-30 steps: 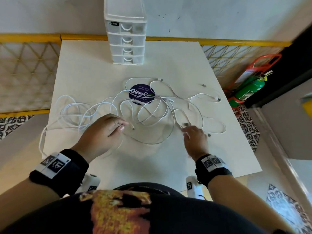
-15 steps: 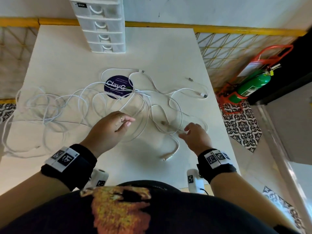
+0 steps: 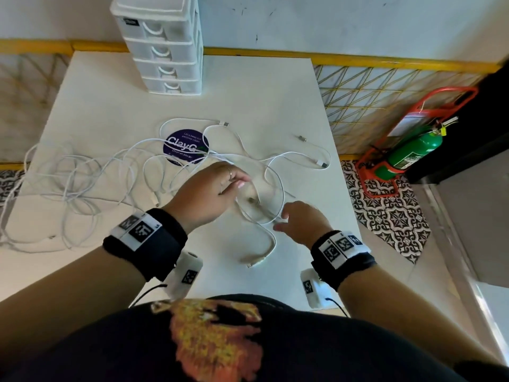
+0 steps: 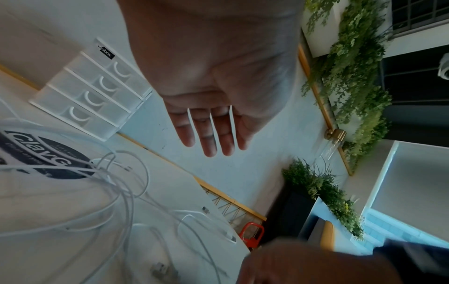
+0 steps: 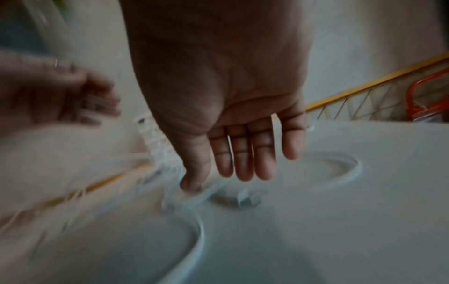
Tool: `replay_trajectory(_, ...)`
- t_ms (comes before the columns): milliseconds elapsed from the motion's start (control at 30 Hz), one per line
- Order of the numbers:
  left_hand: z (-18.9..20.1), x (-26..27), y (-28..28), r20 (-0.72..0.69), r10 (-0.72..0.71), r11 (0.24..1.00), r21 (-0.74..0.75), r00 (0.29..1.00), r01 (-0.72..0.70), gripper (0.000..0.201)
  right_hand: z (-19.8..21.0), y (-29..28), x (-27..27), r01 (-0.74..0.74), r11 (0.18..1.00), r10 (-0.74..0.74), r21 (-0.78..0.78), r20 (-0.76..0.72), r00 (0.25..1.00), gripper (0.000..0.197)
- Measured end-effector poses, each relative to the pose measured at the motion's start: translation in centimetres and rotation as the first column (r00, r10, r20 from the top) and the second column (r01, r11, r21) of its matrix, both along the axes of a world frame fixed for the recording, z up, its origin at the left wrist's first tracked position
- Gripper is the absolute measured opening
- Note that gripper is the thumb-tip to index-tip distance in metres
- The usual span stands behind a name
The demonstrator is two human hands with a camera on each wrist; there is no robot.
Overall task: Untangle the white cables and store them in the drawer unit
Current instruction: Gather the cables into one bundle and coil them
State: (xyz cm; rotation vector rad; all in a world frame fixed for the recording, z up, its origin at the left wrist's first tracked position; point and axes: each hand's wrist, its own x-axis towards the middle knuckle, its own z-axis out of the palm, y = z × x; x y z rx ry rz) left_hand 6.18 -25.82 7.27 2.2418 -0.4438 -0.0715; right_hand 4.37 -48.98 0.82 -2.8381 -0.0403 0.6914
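Note:
Several white cables (image 3: 110,172) lie tangled across the white table (image 3: 248,92), spreading from the left edge to the right side. My left hand (image 3: 234,186) hovers over a cable loop (image 3: 278,188) at mid table; in the left wrist view its fingers (image 4: 211,138) are straight and hold nothing. My right hand (image 3: 286,219) is just right of that loop, fingers straight, with its thumb (image 5: 194,173) pressing a cable (image 5: 194,199) onto the table. A plug end (image 3: 254,261) lies near the front edge. The white drawer unit (image 3: 165,51) stands at the back, all drawers closed.
A round dark sticker (image 3: 184,146) marks the table under the cables. A green fire extinguisher (image 3: 413,150) in a red stand is on the floor to the right. Yellow railing runs behind the table. Some cable hangs over the table's left edge.
My left hand has moved right, from the middle of the tangle to the loop beside my right hand. The right hand has stayed on the cable near the front right.

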Motion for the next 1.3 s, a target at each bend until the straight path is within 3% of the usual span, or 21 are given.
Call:
replay_trajectory(67, 0.3, 0.1, -0.2, 0.01, 0.013, 1.0, -0.008, 1.0, -0.013, 0.019, -1.7, 0.7, -1.2, -0.021, 0.998, 0.02, -0.06, -0.015, 1.0, 0.042)
replay_trajectory(133, 0.3, 0.0, -0.2, 0.007, 0.008, 1.0, -0.005, 1.0, -0.008, 0.018, -2.8, 1.2, -2.0, -0.024, 0.995, 0.028, -0.096, 0.043, 0.999, 0.033)
replay_trajectory(267, 0.7, -0.5, 0.0, -0.009, -0.02, 1.0, 0.012, 1.0, 0.021, 0.019, -1.6, 1.4, -1.9, -0.139, 0.981, 0.151, -0.138, 0.077, 0.986, 0.027)
replay_trajectory(333, 1.5, -0.5, -0.5, 0.024, -0.059, 0.998, 0.029, 0.998, 0.059, 0.02, 0.9, 1.6, -1.0, -0.133, 0.991, 0.126, 0.032, 0.173, 0.977, 0.021)
replay_trajectory(400, 2.6, -0.2, -1.1, 0.079, -0.118, 0.991, 0.065, 0.99, 0.113, 0.025, 4.6, 2.2, 0.0, -0.161, 0.944, 0.045, 0.287, 0.372, 0.927, 0.011)
replay_trajectory(467, 3.8, 0.4, -1.8, 0.114, -0.179, 0.979, 0.116, 0.977, 0.166, 0.028, 8.7, 3.2, 1.2, -0.178, 0.867, -0.086, 0.465, 0.492, 0.866, 0.011)
replay_trajectory(533, 5.4, 1.0, -2.3, 0.076, -0.111, 0.989, 0.103, 0.991, 0.103, 0.018, 12.1, 4.3, 2.3, -0.126, 0.769, -0.262, 0.627, 0.488, 0.833, 0.013)
replay_trajectory(567, 6.2, 1.3, -2.4, 0.038, -0.043, 0.998, 0.036, 0.998, 0.041, 0.013, 13.3, 4.9, 2.5, -0.098, 0.687, -0.349, 0.72, 0.445, 0.825, 0.013)
replay_trajectory(633, 8.0, 1.7, -2.5, -0.052, 0.095, 0.979, -0.176, 0.994, -0.103, 0.025, 14.6, 5.9, 2.9, -0.072, 0.46, -0.452, 0.885, 0.303, 0.839, 0.012)
replay_trajectory(700, 9.9, 1.9, -2.2, -0.164, 0.189, 0.868, -0.433, 0.968, -0.243, 0.028, 14.9, 7.1, 2.7, -0.033, 0.285, -0.396, 0.958, 0.148, 0.906, 0.023)
replay_trajectory(767, 11.2, 2.1, -1.6, -0.261, 0.172, 0.692, -0.655, 0.95, -0.305, 0.029, 14.4, 8.6, 2.0, -0.003, 0.236, -0.258, 0.972, 0.065, 0.964, 0.026)
replay_trajectory(833, 12.1, 2.5, -0.6, -0.282, 0.131, 0.586, -0.751, 0.95, -0.304, 0.03, 13.6, 9.7, 1.0, -0.003, 0.275, -0.113, 0.962, 0.036, 0.993, 0.005)
replay_trajectory(933, 13.4, 3.6, 1.6, -0.296, 0.199, 0.509, -0.783, 0.934, -0.356, 0.027, 11.9, 9.3, 0.4, -0.008, 0.49, -0.018, 0.872, 0.019, 1.0, 0.019)
replay_trajectory(1033, 14.6, 5.0, 4.5, -0.326, 0.303, 0.4, -0.81, 0.896, -0.43, 0.027, 9.0, 6.8, 0.4, 0.107, 0.589, -0.055, 0.801, -0.093, 0.994, 0.03)
replay_trajectory(1133, 15.2, 5.7, 7.0, -0.352, 0.387, 0.341, -0.805, 0.853, -0.486, 0.031, 4.4, 3.2, 0.3, 0.172, 0.736, -0.12, 0.655, -0.124, 0.985, 0.027)
replay_trajectory(1200, 14.6, 6.1, 7.6, -0.39, 0.388, 0.365, -0.767, 0.835, -0.528, 0.031, 1.9, 0.9, 1.0, 0.201, 0.781, -0.17, 0.591, -0.109, 0.979, 0.02)
replay_trajectory(1300, 12.3, 6.0, 6.9, -0.447, 0.34, 0.486, -0.67, 0.828, -0.561, 0.028, -0.1, -1.7, 4.0, 0.187, 0.862, -0.239, 0.471, 0.053, 0.97, 0.01)
